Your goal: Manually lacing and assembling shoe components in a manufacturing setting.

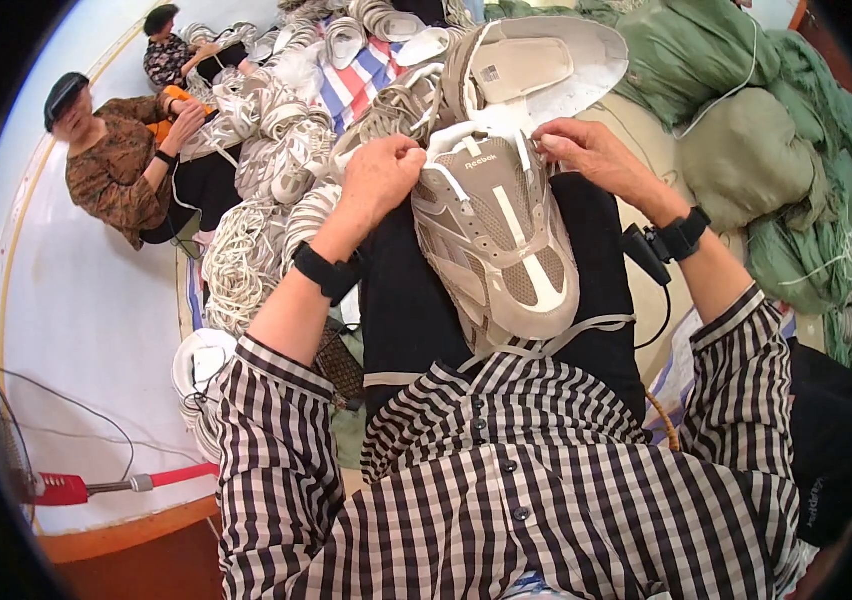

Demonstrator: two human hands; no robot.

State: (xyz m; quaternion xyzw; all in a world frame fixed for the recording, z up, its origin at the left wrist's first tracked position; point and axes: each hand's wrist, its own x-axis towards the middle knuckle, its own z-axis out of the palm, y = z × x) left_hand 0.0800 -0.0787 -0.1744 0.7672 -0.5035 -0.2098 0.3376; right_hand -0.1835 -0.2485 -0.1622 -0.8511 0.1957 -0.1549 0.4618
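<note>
A beige and grey sneaker upper with sole (501,240) lies across my lap, toe toward me and tongue away. Its eyelet rows show no lace threaded through most of the holes. My left hand (378,180) is closed in a pinch beside the left edge of the shoe's opening. Across from it, my right hand (601,160) pinches close to the opening's right edge. What lies between the fingertips of either hand is too small to make out. A pale flat lace (586,326) runs over my lap by the toe.
Beyond the shoe stands another pale shoe stack (546,75). Heaped shoes (286,140) and a pile of white laces (246,265) lie to the left. Green sacks (756,140) crowd the right. Two people (116,160) sit at the far left. A red-handled tool (61,489) is at lower left.
</note>
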